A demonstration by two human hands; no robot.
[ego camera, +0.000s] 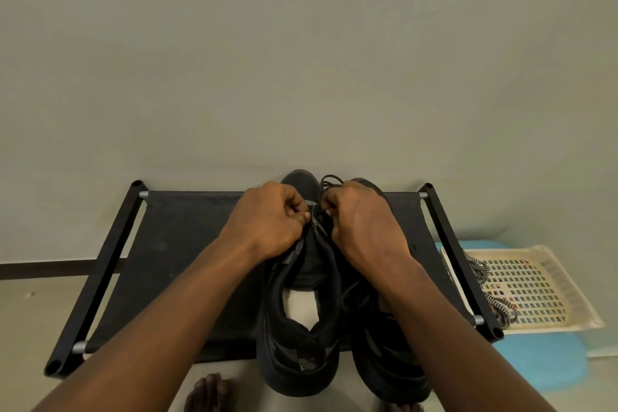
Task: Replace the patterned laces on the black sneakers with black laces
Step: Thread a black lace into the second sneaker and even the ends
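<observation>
Two black sneakers stand side by side on a black fabric rack [180, 244], toes pointing away from me. The left sneaker [301, 321] has its tongue and opening exposed. The right sneaker [384, 354] is partly hidden under my right forearm. My left hand [267, 221] pinches the left side of the left sneaker's lacing area. My right hand [361, 224] pinches a black lace [329, 181] whose loops stick out beyond the fingers. Patterned black-and-white laces [501, 306] lie in a cream basket at the right.
The cream plastic basket [541, 281] rests on a blue cushion [548, 365] to the right of the rack. A plain wall stands right behind the rack. My bare toes [209, 393] show on the floor below the rack's front edge.
</observation>
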